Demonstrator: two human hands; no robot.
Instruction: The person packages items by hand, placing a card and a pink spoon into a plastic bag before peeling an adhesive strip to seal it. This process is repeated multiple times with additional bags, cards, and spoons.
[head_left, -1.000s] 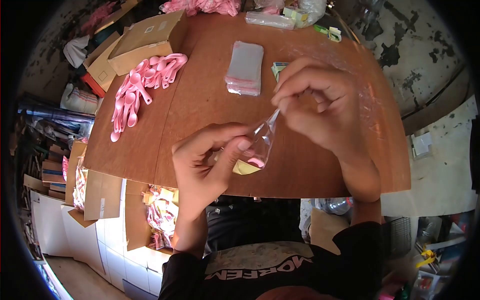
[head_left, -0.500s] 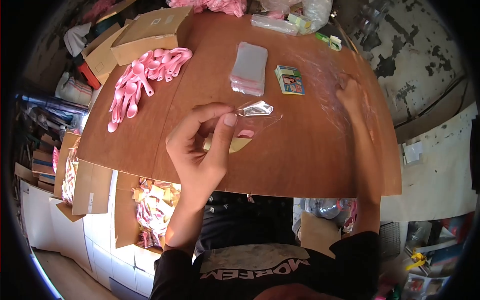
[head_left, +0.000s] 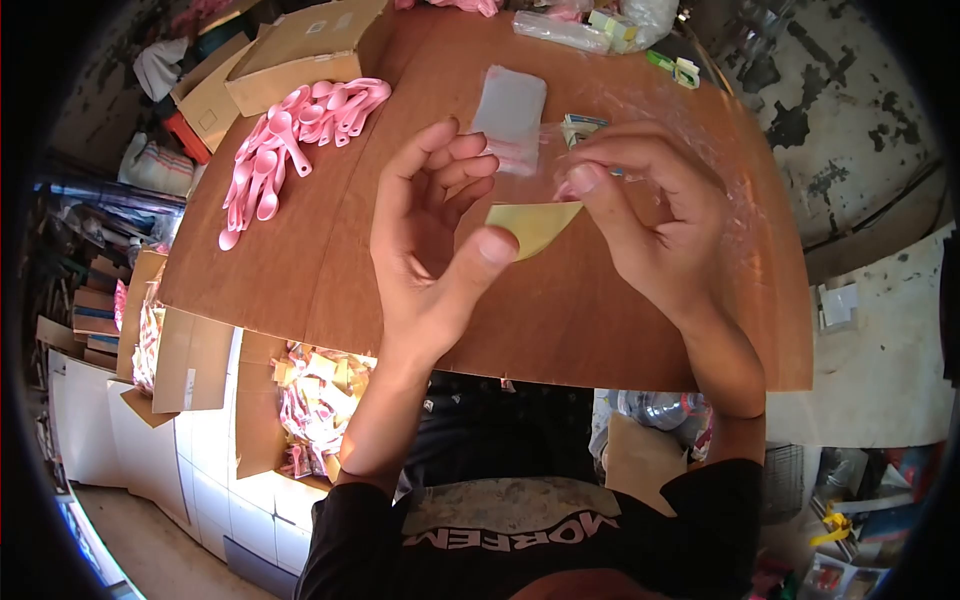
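Head view: the scene is being looked down on from above, with a brown wooden table (head_left: 620, 330) stretching away from the person's black shirt (head_left: 520, 540).
Near left: an open carton of pink-and-yellow packets (head_left: 315, 405) is being seen below the table's near edge, beside cardboard flaps.
Left hand (head_left: 430, 250): it is being held above the table, palm turned up, the four fingers spread apart and raised; the thumb tip is being pressed against the near left corner of a yellow paper slip (head_left: 535, 225).
Yellow paper slip: it is being held in the air above the middle of the table, between the two hands, pointing down like a wedge.
Right hand (head_left: 650, 225): its thumb and forefinger are being pinched together at the slip's far right corner; the remaining fingers are being curled close. A clear film seems to be caught there too, though that cannot be told for certain.
Beyond the hands: a stack of clear bags (head_left: 510, 105) is lying flat, with a small printed box (head_left: 580, 125) just to its right, partly hidden by the right hand.
Far left: a heap of pink spoons (head_left: 290, 140) is lying beside a cardboard box (head_left: 300, 50).
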